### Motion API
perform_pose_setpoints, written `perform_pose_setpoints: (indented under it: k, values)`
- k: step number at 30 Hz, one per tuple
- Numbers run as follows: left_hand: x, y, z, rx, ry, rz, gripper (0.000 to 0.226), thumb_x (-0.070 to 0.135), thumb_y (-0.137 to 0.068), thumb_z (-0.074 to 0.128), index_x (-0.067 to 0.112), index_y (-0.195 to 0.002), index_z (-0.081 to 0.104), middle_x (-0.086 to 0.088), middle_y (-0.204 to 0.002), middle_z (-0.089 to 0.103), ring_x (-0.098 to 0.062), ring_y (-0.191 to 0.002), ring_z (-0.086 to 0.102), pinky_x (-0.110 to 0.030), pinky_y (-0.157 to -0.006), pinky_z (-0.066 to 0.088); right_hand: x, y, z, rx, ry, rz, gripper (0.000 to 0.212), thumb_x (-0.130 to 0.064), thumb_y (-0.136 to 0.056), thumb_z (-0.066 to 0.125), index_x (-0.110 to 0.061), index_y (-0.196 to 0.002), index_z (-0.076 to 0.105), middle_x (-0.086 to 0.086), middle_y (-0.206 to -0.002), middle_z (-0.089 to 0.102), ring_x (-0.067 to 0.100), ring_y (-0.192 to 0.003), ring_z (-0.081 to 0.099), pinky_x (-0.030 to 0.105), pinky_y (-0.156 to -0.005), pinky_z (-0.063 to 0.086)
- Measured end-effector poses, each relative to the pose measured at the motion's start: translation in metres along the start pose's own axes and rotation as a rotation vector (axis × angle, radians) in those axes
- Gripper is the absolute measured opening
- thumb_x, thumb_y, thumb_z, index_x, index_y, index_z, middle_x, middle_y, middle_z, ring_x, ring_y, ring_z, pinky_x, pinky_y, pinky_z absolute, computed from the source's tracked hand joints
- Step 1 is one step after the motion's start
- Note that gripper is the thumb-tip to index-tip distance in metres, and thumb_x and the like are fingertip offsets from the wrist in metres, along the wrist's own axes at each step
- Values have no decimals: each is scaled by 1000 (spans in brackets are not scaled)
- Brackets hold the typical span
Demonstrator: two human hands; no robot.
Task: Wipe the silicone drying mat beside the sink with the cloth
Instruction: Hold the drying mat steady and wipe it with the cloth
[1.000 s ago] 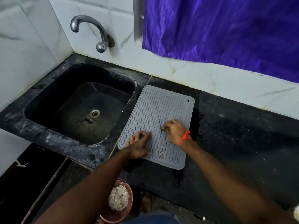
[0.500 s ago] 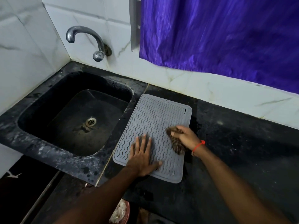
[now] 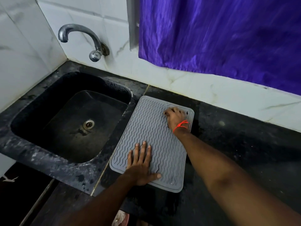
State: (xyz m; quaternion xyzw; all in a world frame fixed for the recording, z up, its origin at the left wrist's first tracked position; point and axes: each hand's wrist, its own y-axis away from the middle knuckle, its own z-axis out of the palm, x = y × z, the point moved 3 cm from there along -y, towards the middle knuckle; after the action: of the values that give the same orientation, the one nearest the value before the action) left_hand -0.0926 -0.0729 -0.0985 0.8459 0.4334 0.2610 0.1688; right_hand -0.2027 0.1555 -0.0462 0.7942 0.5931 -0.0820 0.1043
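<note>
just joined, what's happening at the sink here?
A person is wiping the grey silicone drying mat that lies on the black counter to the right of the sink. The left hand presses flat on the mat's near end, fingers spread, holding it in place. The right hand is at the far right corner, curled over a dark cloth that is mostly hidden beneath it. The tap does not appear to be running.

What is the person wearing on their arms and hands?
Both arms are bare, with no sleeves and no gloves. The right hand has a thin orange-red thread tied round its wrist. The left hand wears nothing: no ring, no band, no watch.
</note>
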Motion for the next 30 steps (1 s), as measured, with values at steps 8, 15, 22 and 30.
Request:
perform_pose_setpoints:
  k: [8,15,22,30]
  values:
    - [-2,2,2,55,58,7,129,94,-67,33,20,-144,-41,2,-145,-54,-23,-134,-50,-47,-111,-29,-14,50,16,-71,-75,-58,43,-3,-83,55,-19,-123,58,10,-126,49,37,-115,53,45,-105,44]
    - [-15,11,-10,87,536,77,82,45,-90,24,32,-149,-31,2,-159,-33,-7,-143,-36,-36,-117,-24,-39,133,27,-80,-105,-103,37,-8,-81,57,-21,-115,60,5,-120,50,32,-109,55,42,-99,47]
    - [-16,18,-12,175,573,135,67,23,-102,25,28,-155,-17,8,-164,-19,-4,-148,-23,-34,-120,-20,-57,209,43,-89,-54,-158,41,-14,-79,55,-21,-120,58,3,-120,51,29,-107,55,38,-97,49]
    - [-34,30,-23,409,376,124,74,2,-97,43,36,-156,16,13,-165,4,-18,-152,-6,-46,-122,3,-55,217,33,-419,-238,-213,28,-12,-85,58,-23,-107,70,-1,-107,62,19,-103,57,30,-92,48]
